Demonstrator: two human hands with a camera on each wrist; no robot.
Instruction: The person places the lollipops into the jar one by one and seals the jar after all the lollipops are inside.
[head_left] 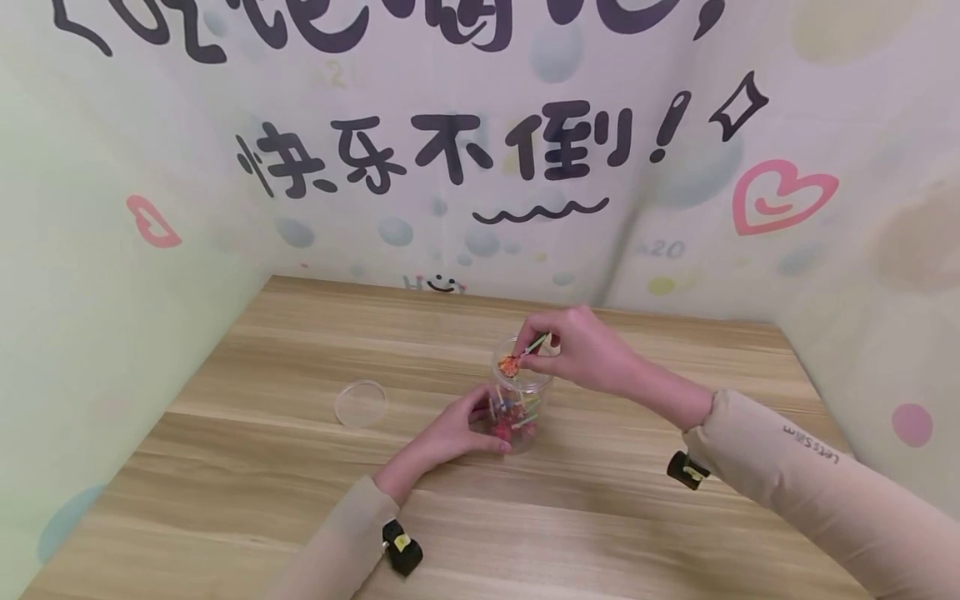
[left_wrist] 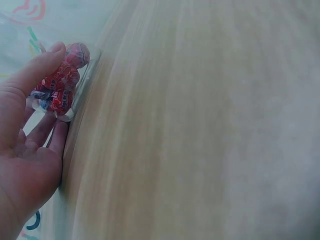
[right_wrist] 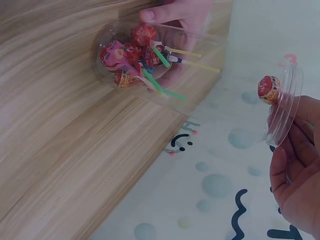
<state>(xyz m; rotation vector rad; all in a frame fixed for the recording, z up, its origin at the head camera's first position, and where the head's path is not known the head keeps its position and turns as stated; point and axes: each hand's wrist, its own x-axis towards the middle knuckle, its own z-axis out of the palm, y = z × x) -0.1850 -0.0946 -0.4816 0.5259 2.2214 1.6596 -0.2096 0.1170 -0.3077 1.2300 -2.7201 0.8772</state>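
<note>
A clear plastic jar (head_left: 534,387) stands upright on the table, with several wrapped lollipops (right_wrist: 142,35) in its lower part. My left hand (head_left: 450,431) holds the jar low down, thumb on the near side and fingers round the far side. At the jar's mouth, my right hand (head_left: 588,354) pinches one lollipop (head_left: 509,366) by its green stick. This lollipop's red and orange candy end points down, at the rim. In the left wrist view, red wrapped candies (left_wrist: 62,80) show through the jar wall beside the left thumb.
A round clear lid (head_left: 362,404) lies on the wooden table (head_left: 247,467), left of the jar. A printed cloth backdrop (head_left: 420,242) rises behind the table. Each wrist carries a small black camera, the left one (head_left: 402,548) close above the tabletop.
</note>
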